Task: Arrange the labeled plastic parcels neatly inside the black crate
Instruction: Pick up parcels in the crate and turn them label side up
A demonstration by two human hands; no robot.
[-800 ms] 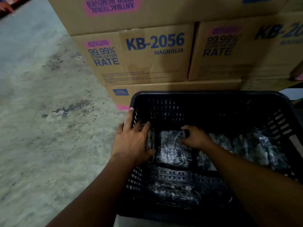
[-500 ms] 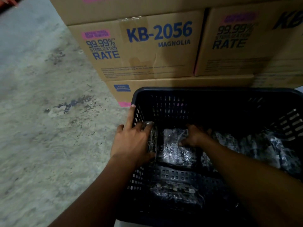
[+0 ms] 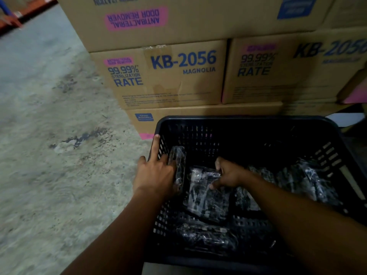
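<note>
Two hands down in the black crate [image 3: 244, 121], both busy with clear plastic parcels. Left hand [image 3: 156, 175] draped over the crate's wall at nine o'clock, index finger stretched up along the rim, remaining fingers curled around a narrow parcel [image 3: 178, 165] standing on edge against the inside of that wall. Right hand [image 3: 228, 174] toward the centre, fingers pinched on the upper edge of a flat parcel [image 3: 206, 195] lying on the crate floor. More parcels [image 3: 305, 181] heaped loosely toward three o'clock, overlapping one another, and one more [image 3: 206, 235] lying near six o'clock (labels too dim and blurred to read). Stacked at twelve o'clock, just beyond the crate: cardboard boxes [image 3: 164, 76] printed "KB-2056 MAGNOLIA" and "99.99% STERILIZATION RATE", with pink stickers. Stretching away from nine to eleven o'clock: bare, stained concrete floor [image 3: 49, 145].
</note>
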